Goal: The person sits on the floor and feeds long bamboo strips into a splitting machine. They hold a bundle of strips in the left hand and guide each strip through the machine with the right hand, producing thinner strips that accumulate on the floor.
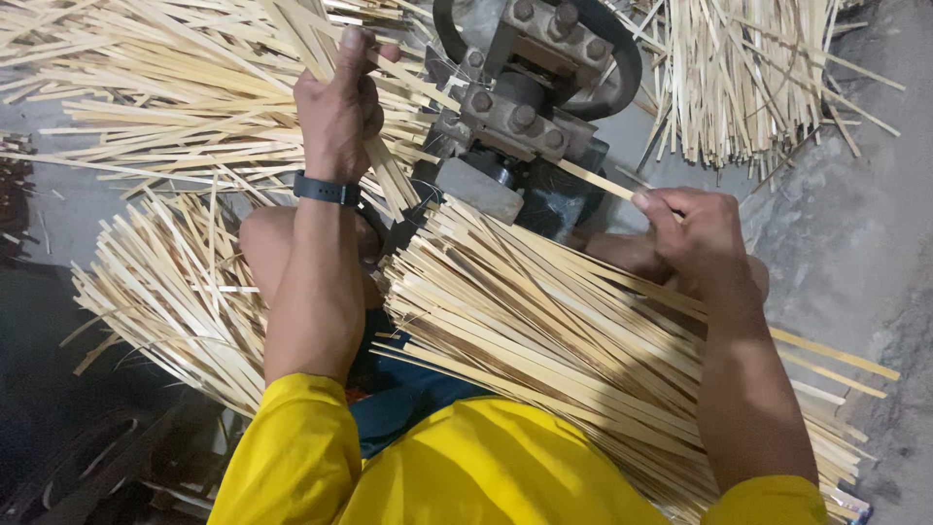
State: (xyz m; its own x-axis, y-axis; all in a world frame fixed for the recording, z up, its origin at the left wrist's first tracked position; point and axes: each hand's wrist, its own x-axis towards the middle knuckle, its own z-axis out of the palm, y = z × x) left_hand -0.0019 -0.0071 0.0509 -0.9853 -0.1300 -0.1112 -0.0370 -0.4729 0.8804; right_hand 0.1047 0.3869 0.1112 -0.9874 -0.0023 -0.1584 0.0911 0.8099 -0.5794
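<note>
My left hand is raised and closed around a small bunch of pale bamboo strips that slant down toward a grey metal machine. A dark band sits on that wrist. My right hand pinches a single bamboo strip whose far end reaches the machine. Under my right forearm a thick bundle of bamboo strips lies across my lap. My sleeves are yellow.
More bamboo strips are piled at the upper left, beside my left knee and at the upper right. Grey concrete floor runs along the right. Dark clutter sits at the lower left.
</note>
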